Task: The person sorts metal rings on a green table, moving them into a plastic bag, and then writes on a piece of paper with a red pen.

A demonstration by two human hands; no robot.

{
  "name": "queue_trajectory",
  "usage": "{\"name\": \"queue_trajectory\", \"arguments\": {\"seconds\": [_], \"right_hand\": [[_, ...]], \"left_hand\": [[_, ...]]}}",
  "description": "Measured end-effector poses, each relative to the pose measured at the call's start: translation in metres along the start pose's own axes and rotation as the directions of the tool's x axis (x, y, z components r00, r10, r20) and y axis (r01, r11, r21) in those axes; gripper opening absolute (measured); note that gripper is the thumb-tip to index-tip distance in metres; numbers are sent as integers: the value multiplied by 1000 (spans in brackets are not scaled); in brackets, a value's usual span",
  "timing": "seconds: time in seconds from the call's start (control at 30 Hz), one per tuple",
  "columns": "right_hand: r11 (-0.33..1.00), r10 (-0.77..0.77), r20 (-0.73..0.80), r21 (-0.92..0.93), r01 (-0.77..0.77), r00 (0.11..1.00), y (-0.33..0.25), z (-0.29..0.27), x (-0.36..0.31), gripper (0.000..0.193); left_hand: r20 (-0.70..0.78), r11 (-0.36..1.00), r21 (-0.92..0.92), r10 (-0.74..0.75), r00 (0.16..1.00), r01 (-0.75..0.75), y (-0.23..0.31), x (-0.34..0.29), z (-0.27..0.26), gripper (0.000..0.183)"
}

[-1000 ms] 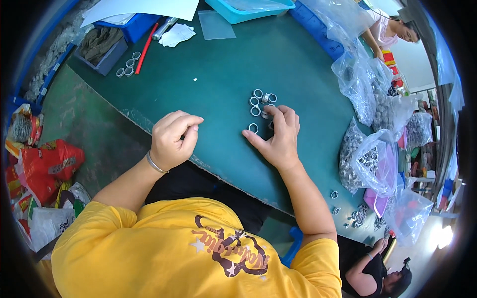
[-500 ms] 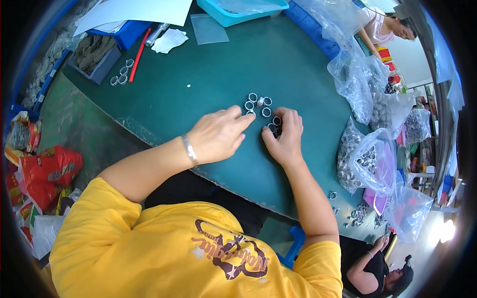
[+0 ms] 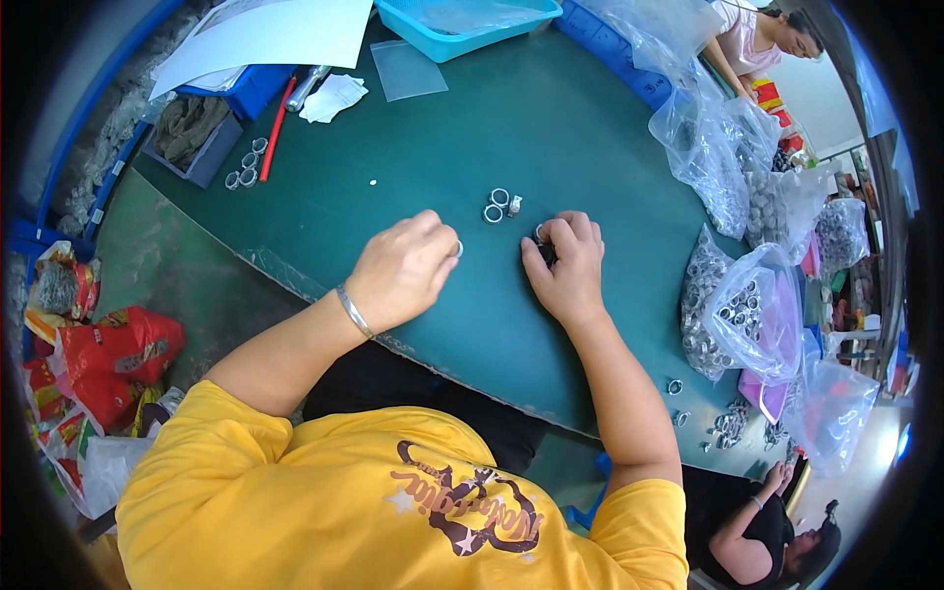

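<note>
My left hand (image 3: 405, 272), with a metal bracelet at its wrist, is closed above the green table (image 3: 472, 128). A small metal ring clamp (image 3: 459, 249) shows at its fingertips. My right hand (image 3: 567, 264) is curled over the table with thumb and fingers around several ring clamps (image 3: 540, 234); the fingers hide most of them. Between the hands and slightly farther off lies a small group of loose ring clamps (image 3: 494, 213), two flat and one on its side. Neither hand touches that group.
Far left are more ring clamps (image 3: 248, 177), a red stick (image 3: 277, 131) and a grey bin (image 3: 202, 147). A turquoise basket (image 3: 462, 37) stands at the back. Clear bags of clamps (image 3: 710, 310) line the right side, where two other people work.
My left hand has drawn back leftward from the group with a ring clamp at its fingertips. Fewer clamps lie in the middle. My right hand has closed further over its clamps.
</note>
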State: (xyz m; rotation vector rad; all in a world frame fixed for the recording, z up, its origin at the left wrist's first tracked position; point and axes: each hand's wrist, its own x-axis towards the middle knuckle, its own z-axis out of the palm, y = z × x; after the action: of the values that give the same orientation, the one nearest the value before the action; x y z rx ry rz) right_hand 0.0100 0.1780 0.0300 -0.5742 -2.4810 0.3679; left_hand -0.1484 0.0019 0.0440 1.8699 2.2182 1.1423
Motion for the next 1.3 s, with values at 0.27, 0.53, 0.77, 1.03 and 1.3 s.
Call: {"name": "queue_trajectory", "arguments": {"seconds": [0.27,0.53,0.77,1.03,1.3], "right_hand": [[996,-11,54,94,6,998,-2,-7,1,22],[979,-181,152,123,163,972,-13,2,14,31],[959,-271,240,-17,283,932,-21,-17,-9,43],[986,-158,68,69,153,985,-6,-42,-46,21],[704,616,-161,551,-447,771,32,-137,-29,22]], "left_hand": [[-101,988,31,-147,984,151,-22,-2,-20,19],[-187,994,1,-103,977,105,-10,-38,-25,23],[-189,987,-102,-144,971,127,-11,-37,-26,12],[-172,980,-117,-180,968,162,-11,-38,-24,8],[-149,983,-123,-157,976,139,-13,-38,-20,7]]}}
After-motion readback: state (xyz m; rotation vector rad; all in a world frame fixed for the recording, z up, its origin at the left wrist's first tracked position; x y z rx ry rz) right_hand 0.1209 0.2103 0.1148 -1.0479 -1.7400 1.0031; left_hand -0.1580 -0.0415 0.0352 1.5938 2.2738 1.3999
